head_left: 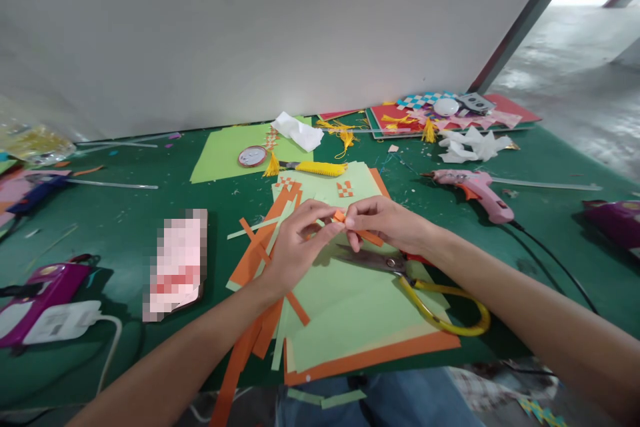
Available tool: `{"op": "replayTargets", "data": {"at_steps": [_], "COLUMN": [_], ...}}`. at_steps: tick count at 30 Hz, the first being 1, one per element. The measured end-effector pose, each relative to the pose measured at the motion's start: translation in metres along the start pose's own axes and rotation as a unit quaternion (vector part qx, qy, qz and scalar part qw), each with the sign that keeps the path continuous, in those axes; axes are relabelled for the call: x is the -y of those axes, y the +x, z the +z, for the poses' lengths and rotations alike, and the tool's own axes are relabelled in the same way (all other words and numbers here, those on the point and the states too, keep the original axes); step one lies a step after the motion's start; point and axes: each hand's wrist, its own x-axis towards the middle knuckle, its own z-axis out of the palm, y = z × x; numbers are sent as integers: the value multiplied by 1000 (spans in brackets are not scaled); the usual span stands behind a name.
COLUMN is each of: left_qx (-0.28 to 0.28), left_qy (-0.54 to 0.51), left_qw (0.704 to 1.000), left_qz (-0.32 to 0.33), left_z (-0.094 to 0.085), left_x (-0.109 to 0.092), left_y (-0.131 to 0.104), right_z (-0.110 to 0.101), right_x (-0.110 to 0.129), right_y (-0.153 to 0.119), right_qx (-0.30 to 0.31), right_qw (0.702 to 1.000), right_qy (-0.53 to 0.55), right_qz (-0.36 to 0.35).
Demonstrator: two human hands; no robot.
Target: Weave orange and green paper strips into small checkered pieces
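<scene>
Left hand (301, 232) and right hand (389, 219) are pinching a folded orange paper strip (339, 215), probably light, crease-prone and seemingly offering safest hold at its edges.

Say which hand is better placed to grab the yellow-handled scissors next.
Probably the right hand: it is nearer the scissors, whose yellow handles lie on its side; the left hand is farther away. Both hold the orange strip.
</scene>
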Motion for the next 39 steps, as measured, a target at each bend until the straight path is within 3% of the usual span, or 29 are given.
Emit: {"op": "replayTargets", "data": {"at_steps": [11, 28, 30, 34, 36, 39], "left_qx": [32, 55, 48, 28, 28, 36], "left_qy": [-26, -56, -54, -66, -73, -88], "left_qw": [999, 997, 997, 996, 995, 992], "left_qz": [-28, -12, -23, -53, -64, -83], "left_z": [0, 1, 1, 0, 0, 0], "left_x": [-3, -4, -4, -2, 0, 1], "left_y": [1, 1, 1, 2, 3, 3], "right_z": [-4, -4, -3, 1, 2, 2], "right_x": [-1, 0, 2, 5, 5, 5], "right_y": [1, 0, 0, 1, 1, -1], "right_qx": [45, 70, 45, -103, -155, -164], "right_qw": [996, 995, 998, 972, 959, 945], "right_qy": [64, 46, -29, -206, -214, -209], "right_qz": [46, 61, 39, -53, -105, -191]}}
